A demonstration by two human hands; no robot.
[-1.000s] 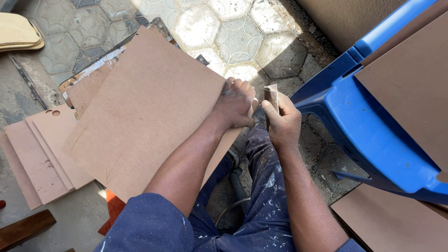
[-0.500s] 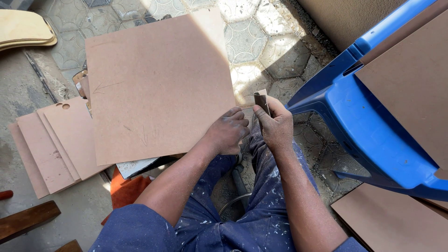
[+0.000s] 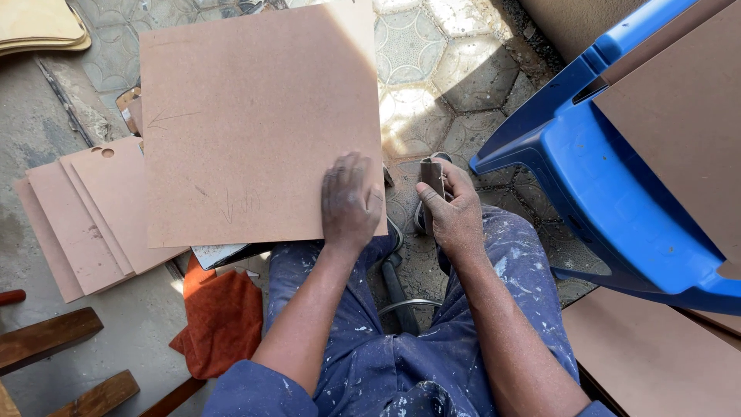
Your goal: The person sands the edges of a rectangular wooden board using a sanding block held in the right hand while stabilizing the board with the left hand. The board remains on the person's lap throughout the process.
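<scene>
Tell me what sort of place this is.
Probably an outdoor woodworking spot: the left hand presses a square fibreboard panel, cut boards lie stacked on a hexagon-paved floor, and the right hand grips a sanding block.

Matt, smooth brown fibreboard panel (image 3: pixel 255 123); glossy blue plastic chair (image 3: pixel 610 193); orange cloth (image 3: pixel 224 316); rough patterned floor tiles (image 3: pixel 440 77)

Square board (image 3: pixel 255 123) top edge cut by frame, its lower right corner under left hand (image 3: pixel 351 202), sanding block (image 3: pixel 432 179) partly hidden in right hand (image 3: pixel 455 216), blue chair (image 3: pixel 610 193) cropped right, stacked panels (image 3: pixel 77 216) partly under board.
</scene>
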